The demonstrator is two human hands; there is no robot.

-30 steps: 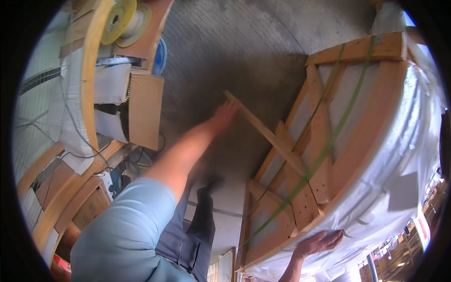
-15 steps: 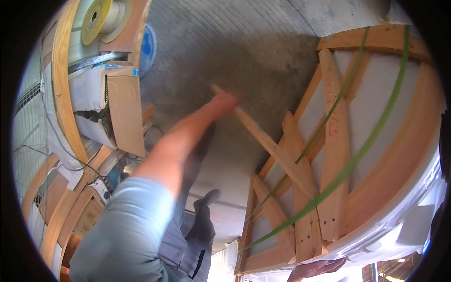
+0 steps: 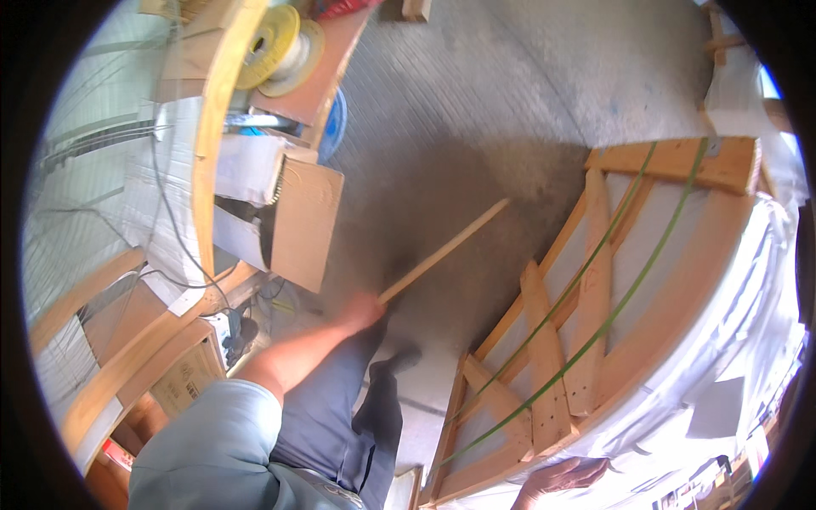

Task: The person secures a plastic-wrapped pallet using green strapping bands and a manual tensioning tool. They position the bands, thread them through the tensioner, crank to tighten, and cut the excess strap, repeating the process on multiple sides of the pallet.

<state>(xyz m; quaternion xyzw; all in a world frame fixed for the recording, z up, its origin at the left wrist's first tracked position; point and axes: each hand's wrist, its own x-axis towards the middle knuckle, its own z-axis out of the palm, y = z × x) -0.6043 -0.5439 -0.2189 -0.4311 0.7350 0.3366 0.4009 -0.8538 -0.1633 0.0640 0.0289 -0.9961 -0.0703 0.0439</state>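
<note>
My left hand [image 3: 361, 311] is closed round one end of a long, thin wooden strip [image 3: 449, 246], which slants up and away over the floor to the right. To my right stands a wooden frame [image 3: 595, 289] with crossed slats and white sheeting behind them. Two green straps [image 3: 614, 308] run lengthwise over the slats. At the near edge of this frame, my right hand [image 3: 563, 478] rests against the wood and the white wrapping, its fingers stretched out and holding nothing.
On the left, wooden shelving [image 3: 208, 144] carries a yellow-flanged spool [image 3: 270, 47], an open cardboard box [image 3: 308, 225] and loose cables. A round blue object [image 3: 336, 127] sits beside it. Bunched white plastic wrapping [image 3: 680, 408] covers the frame's right side. Grey concrete floor [image 3: 476, 85] lies between.
My left hand has drawn back toward my body. The strip's far end has left the slats and swung out over the floor. My right hand stays at the frame's edge.
</note>
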